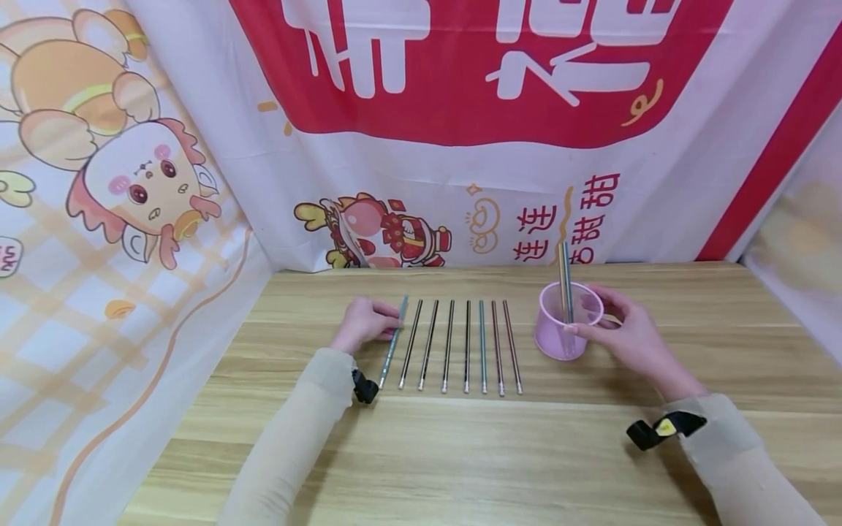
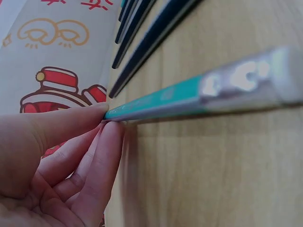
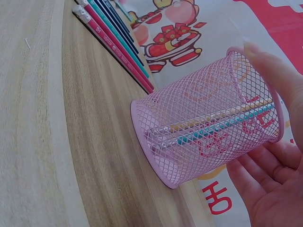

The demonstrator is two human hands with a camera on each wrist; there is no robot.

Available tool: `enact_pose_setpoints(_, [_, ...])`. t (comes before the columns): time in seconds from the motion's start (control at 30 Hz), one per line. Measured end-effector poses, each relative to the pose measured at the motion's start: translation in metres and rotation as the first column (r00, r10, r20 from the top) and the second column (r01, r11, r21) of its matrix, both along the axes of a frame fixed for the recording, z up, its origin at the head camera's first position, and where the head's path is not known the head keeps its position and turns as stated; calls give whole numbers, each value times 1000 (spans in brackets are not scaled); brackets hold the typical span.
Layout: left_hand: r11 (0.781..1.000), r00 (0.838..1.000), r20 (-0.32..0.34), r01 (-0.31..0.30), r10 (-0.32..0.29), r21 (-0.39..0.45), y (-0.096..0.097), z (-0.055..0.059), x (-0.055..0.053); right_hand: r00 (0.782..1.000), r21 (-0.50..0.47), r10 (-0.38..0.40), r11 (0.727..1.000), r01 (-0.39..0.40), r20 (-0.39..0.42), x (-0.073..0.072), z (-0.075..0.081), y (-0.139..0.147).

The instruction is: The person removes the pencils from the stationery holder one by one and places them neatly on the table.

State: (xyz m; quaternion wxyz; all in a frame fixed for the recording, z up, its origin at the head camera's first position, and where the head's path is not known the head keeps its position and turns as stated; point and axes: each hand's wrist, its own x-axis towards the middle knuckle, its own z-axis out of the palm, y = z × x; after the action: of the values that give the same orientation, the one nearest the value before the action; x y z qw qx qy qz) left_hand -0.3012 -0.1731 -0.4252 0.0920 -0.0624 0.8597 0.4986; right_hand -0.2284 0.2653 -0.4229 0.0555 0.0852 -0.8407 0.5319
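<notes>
My left hand point(image 1: 366, 321) pinches a teal pencil point(image 1: 391, 354) between thumb and fingertips at the left end of a row. Close up in the left wrist view, the silver band and white eraser of this teal pencil point(image 2: 184, 97) point away from the hand. Around the rim and side of a pink mesh pencil cup point(image 1: 551, 330), my right hand point(image 1: 631, 332) has its thumb and fingers. The cup stands on the table, and inside it lean a yellow pencil point(image 3: 189, 124) and a teal pencil point(image 3: 213, 128), eraser ends down.
Between the hands lie several black pencils point(image 1: 449, 343), another teal pencil point(image 1: 483, 343) and two dark red pencils point(image 1: 496, 343), side by side with erasers toward me. Printed cloth point(image 1: 395, 175) hangs behind and at the sides of the wooden table point(image 1: 460, 460).
</notes>
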Motion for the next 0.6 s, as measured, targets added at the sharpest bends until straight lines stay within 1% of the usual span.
enact_pose_setpoints(0.13, [1000,1000,8,-13,13,-16,-1,-5,-4,1000,-1,3,1000,-3,3,1,0,0])
enact_pose_setpoints(0.23, [999,1000,8,-27,27,-32,-1,-7,-6,1000,1,2,1000,-2,1,1,1,-1])
enact_pose_setpoints(0.3, [998,999,14,-44,44,-39,0,-7,-8,1000,-6,1,1000,-1,1,2,2,-1])
enact_pose_setpoints(0.43, [997,998,22,-50,52,-66,1,-7,-9,1000,-10,5,1000,-5,-3,2,3,-2])
enact_pose_setpoints(0.6, [995,999,10,-51,52,-81,4,-4,-6,1000,-13,5,1000,-5,-9,2,3,-2])
